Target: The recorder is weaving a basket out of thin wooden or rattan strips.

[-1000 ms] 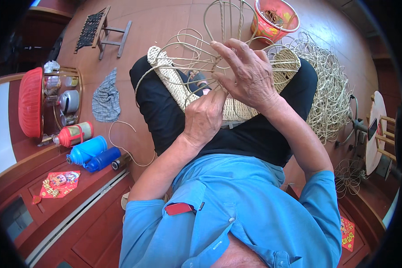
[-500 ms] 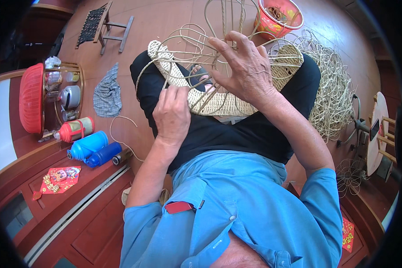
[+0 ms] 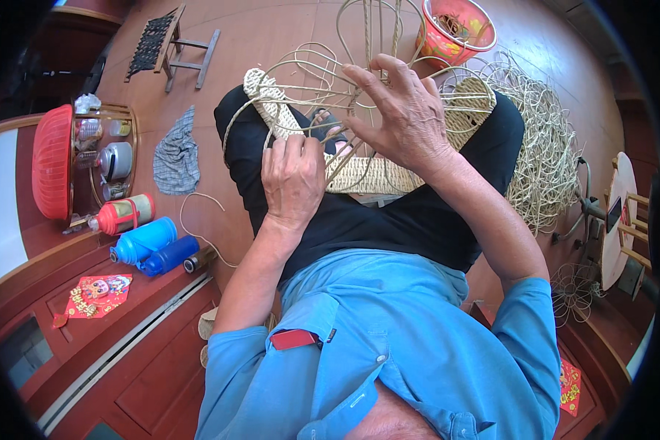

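Observation:
A pale woven cord piece (image 3: 378, 174) with raised padded sides lies across my lap, with loose cords (image 3: 301, 98) looped out of it in a fan. My left hand (image 3: 293, 176) is closed on a cord at the left part of the piece, knuckles up, its fingertips hidden. My right hand (image 3: 407, 121) is higher, among the gathered cords at the middle, its thumb and bent fingers holding them, index finger raised. A sandalled foot shows through the cords.
A large cord heap (image 3: 539, 176) lies right, beside a round wooden board (image 3: 614, 249). A red bucket (image 3: 455, 44) stands ahead. At left are a folding stool (image 3: 158, 51), crumpled cloth (image 3: 176, 158), a rack with red basket (image 3: 51, 161), flasks (image 3: 143, 238) and a loose cord.
My left hand moved down-left from beside my right hand, then slightly back up-right. My right hand shifted a little upward, and the woven piece moved slightly with it.

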Demonstrator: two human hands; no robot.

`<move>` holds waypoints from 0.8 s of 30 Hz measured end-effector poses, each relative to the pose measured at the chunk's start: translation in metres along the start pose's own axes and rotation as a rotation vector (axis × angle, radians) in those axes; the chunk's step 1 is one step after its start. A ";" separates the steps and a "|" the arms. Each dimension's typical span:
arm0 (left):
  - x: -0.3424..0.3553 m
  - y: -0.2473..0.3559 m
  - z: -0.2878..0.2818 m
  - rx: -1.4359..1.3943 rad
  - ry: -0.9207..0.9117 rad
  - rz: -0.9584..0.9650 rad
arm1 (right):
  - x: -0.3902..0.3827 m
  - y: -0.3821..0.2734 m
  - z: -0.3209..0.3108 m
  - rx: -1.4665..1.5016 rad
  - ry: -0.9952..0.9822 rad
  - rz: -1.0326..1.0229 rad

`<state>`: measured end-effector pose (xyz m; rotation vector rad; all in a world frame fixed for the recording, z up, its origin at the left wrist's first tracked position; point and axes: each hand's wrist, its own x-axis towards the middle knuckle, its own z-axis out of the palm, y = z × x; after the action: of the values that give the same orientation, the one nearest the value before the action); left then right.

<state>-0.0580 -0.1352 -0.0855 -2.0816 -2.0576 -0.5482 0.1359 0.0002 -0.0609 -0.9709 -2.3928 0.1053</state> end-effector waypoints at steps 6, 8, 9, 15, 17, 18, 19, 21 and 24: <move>0.000 0.006 -0.009 0.033 0.134 0.119 | -0.003 0.002 -0.005 0.013 -0.014 -0.010; -0.001 0.028 -0.012 -0.099 0.084 0.094 | -0.006 0.006 -0.006 0.011 -0.012 -0.025; -0.001 0.043 -0.013 -0.217 0.026 0.072 | -0.006 0.007 -0.006 0.020 -0.013 -0.037; -0.009 0.109 0.035 -0.651 -0.148 -0.101 | 0.003 0.017 -0.010 0.155 -0.065 -0.097; -0.004 0.114 0.036 -0.652 -0.205 -0.052 | 0.007 0.024 -0.019 0.003 0.012 -0.188; -0.003 0.117 0.035 -0.656 -0.192 -0.039 | 0.008 0.027 -0.028 -0.153 0.095 -0.260; -0.005 0.115 0.036 -0.648 -0.220 -0.039 | 0.012 0.028 -0.029 -0.165 0.088 -0.282; -0.008 0.111 0.030 -0.639 -0.274 -0.059 | 0.012 0.030 -0.023 -0.130 -0.002 -0.390; -0.011 0.109 0.025 -0.653 -0.339 -0.094 | 0.012 0.034 0.004 -0.198 -0.060 -0.549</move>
<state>0.0537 -0.1401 -0.0975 -2.5794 -2.4056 -1.0675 0.1478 0.0336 -0.0683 -0.3623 -2.6711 -0.3138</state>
